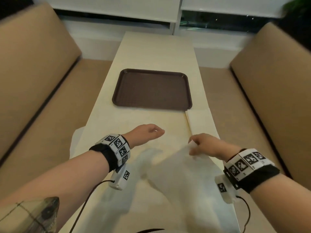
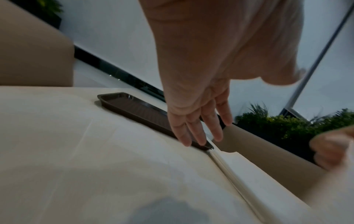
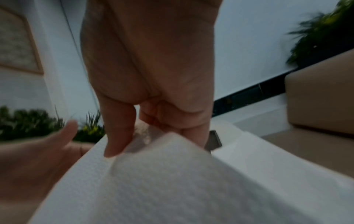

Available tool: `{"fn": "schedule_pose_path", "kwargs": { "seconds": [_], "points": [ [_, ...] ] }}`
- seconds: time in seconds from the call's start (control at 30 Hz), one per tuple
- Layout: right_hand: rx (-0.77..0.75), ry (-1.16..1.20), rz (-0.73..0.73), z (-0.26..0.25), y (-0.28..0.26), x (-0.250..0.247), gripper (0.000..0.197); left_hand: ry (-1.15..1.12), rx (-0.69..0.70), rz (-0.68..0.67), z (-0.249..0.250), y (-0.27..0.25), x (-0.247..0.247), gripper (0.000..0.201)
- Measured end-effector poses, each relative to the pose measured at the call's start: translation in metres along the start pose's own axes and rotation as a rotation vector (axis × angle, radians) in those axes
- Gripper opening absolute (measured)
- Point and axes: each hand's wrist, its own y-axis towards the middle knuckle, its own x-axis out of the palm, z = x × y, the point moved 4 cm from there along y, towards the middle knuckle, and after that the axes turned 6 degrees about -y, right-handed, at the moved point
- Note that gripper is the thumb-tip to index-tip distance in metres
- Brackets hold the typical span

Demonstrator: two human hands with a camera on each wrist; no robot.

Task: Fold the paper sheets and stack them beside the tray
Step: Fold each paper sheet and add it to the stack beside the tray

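A: Going left to right, what's there and how many?

B: Two tan benches (image 1: 38, 68), one along each side of a single cream table (image 1: 158, 52). One brown tray (image 1: 152, 89) sits on the table's middle, with nothing in it.

A: And the hands?

B: Two. The left hand (image 1: 145, 133) hovers over the table, nearer than the tray, fingers straight and loosely spread, holding nothing. The left wrist view shows the fingers (image 2: 199, 130) stretched out toward the tray's near edge.

A: The right one?

B: The right hand (image 1: 204, 145) pinches the corner of one white paper sheet (image 1: 181, 179), thumb against curled fingers, and that corner is lifted off the table. The rest of the sheet drapes down toward the person.

A: Any other paper?

B: One folded pile (image 1: 201, 121) lies flat at the table's right edge, just beside the tray's near right corner. How many sheets it has I cannot tell. More paper lies spread flat under the hands, its count also unclear.
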Motion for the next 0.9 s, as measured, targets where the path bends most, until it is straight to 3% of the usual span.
{"fn": "schedule_pose_path", "kwargs": {
  "seconds": [0.03, 0.13, 0.2, 0.27, 0.37, 0.43, 0.47, 0.63, 0.73, 0.8, 0.9],
  "points": [
    [-0.028, 0.136, 0.034, -0.005, -0.007, -0.016, 0.009, -0.102, 0.002, -0.009, 0.0, 0.001, 0.0, 0.049],
    [-0.08, 0.484, 0.094, -0.019, -0.021, -0.051, 0.015, -0.409, 0.001, -0.078, 0.005, -0.001, 0.0, 0.094],
    [-0.096, 0.668, 0.134, -0.021, -0.021, -0.067, 0.015, -0.557, 0.015, -0.164, 0.009, -0.003, 0.001, 0.111],
    [-0.107, 0.811, 0.192, -0.019, -0.02, -0.078, 0.016, -0.681, 0.038, -0.2, 0.013, -0.006, 0.002, 0.113],
    [-0.084, 0.98, 0.267, -0.012, -0.019, -0.086, 0.027, -0.745, 0.083, -0.077, 0.021, -0.007, -0.004, 0.101],
    [-0.028, 1.047, 0.337, -0.006, -0.018, -0.086, 0.034, -0.702, 0.153, -0.012, 0.03, -0.01, -0.008, 0.085],
    [0.003, 1.065, 0.369, -0.003, -0.018, -0.085, 0.035, -0.67, 0.19, 0.015, 0.035, -0.012, -0.011, 0.086],
    [0.102, 1.15, 0.474, 0.011, -0.012, -0.081, 0.05, -0.317, 0.307, 0.128, 0.058, -0.025, -0.019, 0.118],
    [0.123, 1.189, 0.532, 0.012, -0.014, -0.085, 0.048, -0.022, 0.349, 0.238, 0.075, -0.031, -0.016, 0.12],
    [0.12, 1.182, 0.562, 0.014, -0.016, -0.087, 0.046, 0.078, 0.412, 0.32, 0.082, -0.03, -0.014, 0.107],
    [0.097, 1.132, 0.603, 0.017, -0.016, -0.088, 0.048, 0.181, 0.445, 0.379, 0.091, -0.024, -0.015, 0.071]
  ]
}}
